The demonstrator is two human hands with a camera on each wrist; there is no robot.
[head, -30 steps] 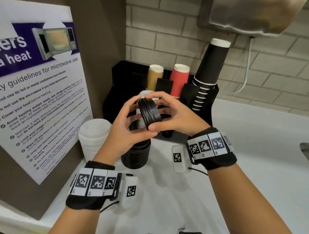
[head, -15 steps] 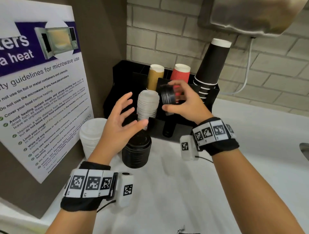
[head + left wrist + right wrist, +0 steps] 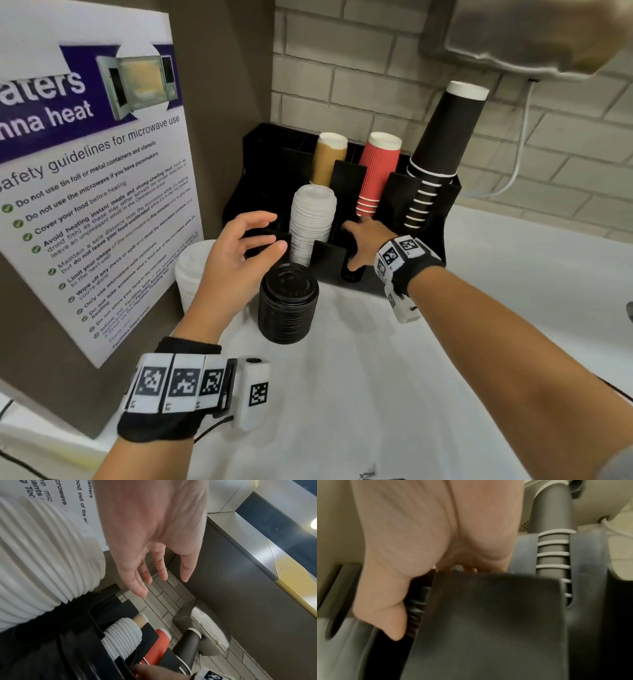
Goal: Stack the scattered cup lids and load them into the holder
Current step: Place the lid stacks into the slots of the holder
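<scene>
My right hand (image 3: 364, 240) reaches down into the holder (image 3: 387, 274) slot, its fingers clamped on a small stack of black lids (image 3: 415, 609), while my left hand (image 3: 239, 253) hovers empty, fingers apart, nearer the tall black lid stack (image 3: 287, 308) upright on the worktop (image 3: 376, 377).

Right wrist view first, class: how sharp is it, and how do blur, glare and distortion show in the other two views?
Right wrist view: soft and smeared throughout, the right hand and black holder both blurred. Left wrist view: the nearby white lid stack is smeared and a bright light flares at the right edge. Head view: mostly sharp, though wide-angle bending curves the brick wall and the poster.
</scene>
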